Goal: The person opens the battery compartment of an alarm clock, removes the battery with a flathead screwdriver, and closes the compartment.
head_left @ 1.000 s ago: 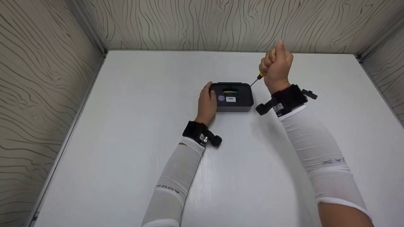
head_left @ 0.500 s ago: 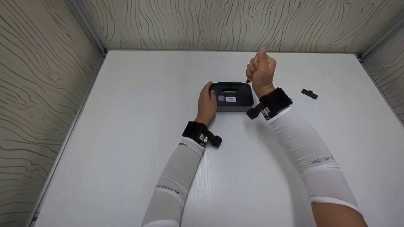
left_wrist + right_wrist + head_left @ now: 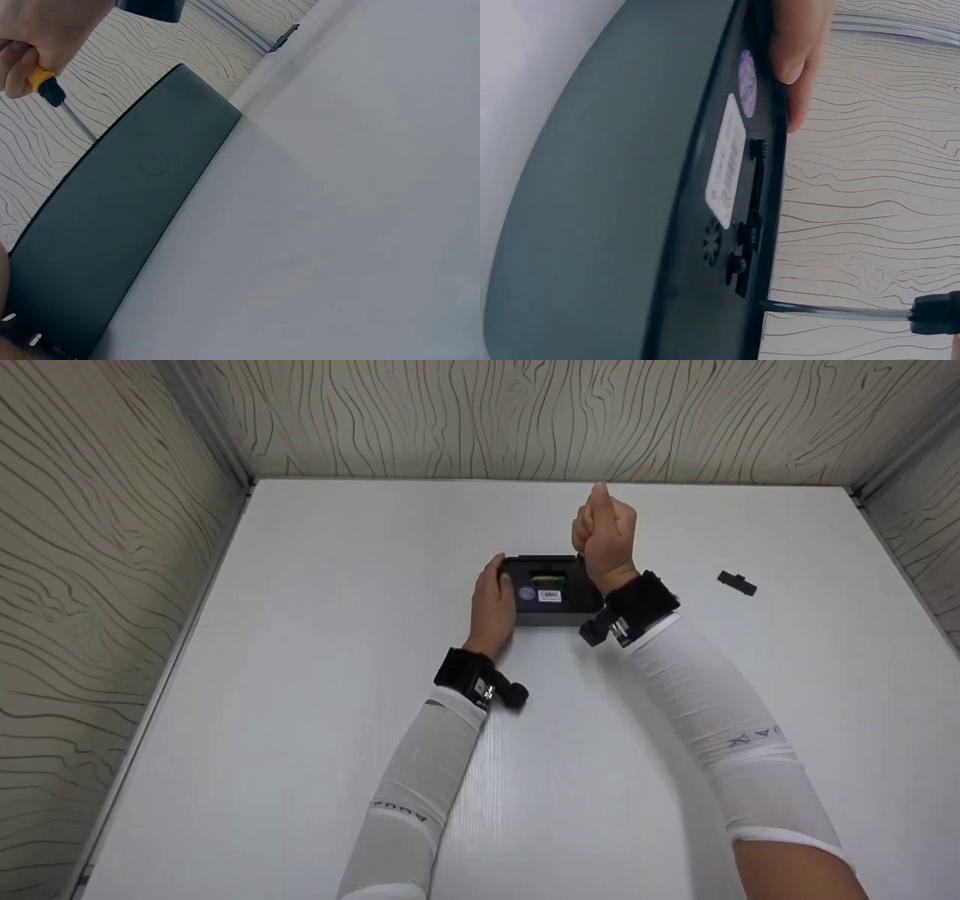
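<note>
A dark grey box-shaped device stands on the white table with its black panel facing up. A battery in green and yellow shows in the panel's open slot, near a white label. My left hand grips the device's left end, fingers over its edge. Fisted above the right end, my right hand holds a screwdriver with a yellow and black handle. Its shaft points down to the panel, and in the right wrist view the shaft meets the panel's edge. The tip itself is hidden.
A small black battery cover lies on the table to the right of the device. Wood-patterned walls rise at the back and both sides. Each wrist wears a black camera strap.
My right hand has moved left and slightly down with the screwdriver, from beyond the device's right corner to over its right part. The left hand and the device stay put.
</note>
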Demonstrator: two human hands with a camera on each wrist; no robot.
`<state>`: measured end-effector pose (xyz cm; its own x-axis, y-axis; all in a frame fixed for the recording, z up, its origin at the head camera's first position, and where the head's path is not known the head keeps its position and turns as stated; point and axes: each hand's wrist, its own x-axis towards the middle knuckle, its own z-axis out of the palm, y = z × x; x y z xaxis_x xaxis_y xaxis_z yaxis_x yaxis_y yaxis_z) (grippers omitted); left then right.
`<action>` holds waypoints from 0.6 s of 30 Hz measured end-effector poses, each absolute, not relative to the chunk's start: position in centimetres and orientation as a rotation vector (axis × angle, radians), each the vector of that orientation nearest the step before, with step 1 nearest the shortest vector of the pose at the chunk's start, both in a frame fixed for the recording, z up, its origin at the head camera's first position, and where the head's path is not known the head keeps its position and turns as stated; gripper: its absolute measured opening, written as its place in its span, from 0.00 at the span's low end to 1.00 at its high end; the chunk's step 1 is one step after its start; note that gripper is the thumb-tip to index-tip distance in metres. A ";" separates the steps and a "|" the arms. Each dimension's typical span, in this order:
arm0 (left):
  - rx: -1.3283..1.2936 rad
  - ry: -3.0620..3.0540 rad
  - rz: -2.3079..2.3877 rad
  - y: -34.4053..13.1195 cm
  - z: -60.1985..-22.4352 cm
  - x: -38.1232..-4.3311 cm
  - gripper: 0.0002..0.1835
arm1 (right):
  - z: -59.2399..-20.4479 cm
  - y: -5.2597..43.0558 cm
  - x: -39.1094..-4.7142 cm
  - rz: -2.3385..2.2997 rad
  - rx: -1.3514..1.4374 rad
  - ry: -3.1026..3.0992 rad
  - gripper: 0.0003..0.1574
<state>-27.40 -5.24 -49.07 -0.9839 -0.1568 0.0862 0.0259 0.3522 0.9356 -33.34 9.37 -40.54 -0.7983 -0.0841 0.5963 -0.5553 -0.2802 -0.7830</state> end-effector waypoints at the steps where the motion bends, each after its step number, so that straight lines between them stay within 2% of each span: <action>1: 0.121 -2.449 -1.694 -5.2 -49.1 -27.4 0.25 | -40.6 9.3 -33.4 2.139 0.790 -1.667 0.35; 18: 0.127 -2.458 -1.687 -5.2 -49.1 -27.5 0.25 | -41.3 8.4 -33.6 2.038 0.876 -1.787 0.36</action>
